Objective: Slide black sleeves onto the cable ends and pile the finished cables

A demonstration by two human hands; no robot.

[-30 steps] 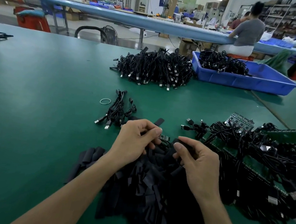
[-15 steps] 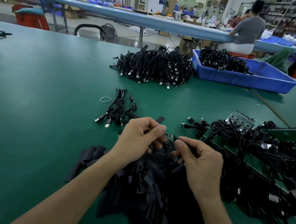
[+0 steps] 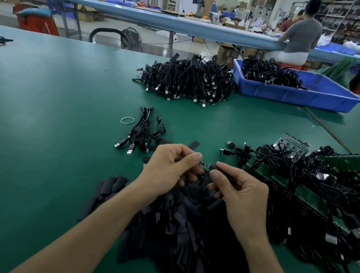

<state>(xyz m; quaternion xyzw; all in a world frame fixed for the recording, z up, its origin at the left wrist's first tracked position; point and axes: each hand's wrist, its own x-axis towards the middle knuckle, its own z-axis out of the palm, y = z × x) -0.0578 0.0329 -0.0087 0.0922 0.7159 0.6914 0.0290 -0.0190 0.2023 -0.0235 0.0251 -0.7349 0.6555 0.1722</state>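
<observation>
**Sleeve [image 3: 222, 170] at cable end [image 3: 204, 164], not yet seated**

Right hand [image 3: 243, 196] pinches the sleeve. Left hand [image 3: 169, 168] pinches the cable end just beside its mouth, above the sleeve heap [image 3: 187, 226] on the tabletop [image 3: 40, 144]. Judged light, soft, collapsible: grip near the mouth without flattening.

Left grip [image 3: 171, 168] pinches cable end [image 3: 204, 164], a small bare board, between thumb and forefinger. Right grip [image 3: 242, 191] pinches black sleeve [image 3: 216, 168]; its mouth meets the board tip, overlap not discernible. Both grips are above the loose sleeve heap [image 3: 186, 237] on the green desk [image 3: 43, 122]. Beyond them: small cable bundle [image 3: 141, 132] beside rubber band [image 3: 127, 120]. Far: large cable pile [image 3: 189, 79] just beside blue tray [image 3: 301, 96]. Right: cable tangle [image 3: 324, 196] lying over green boards.
</observation>
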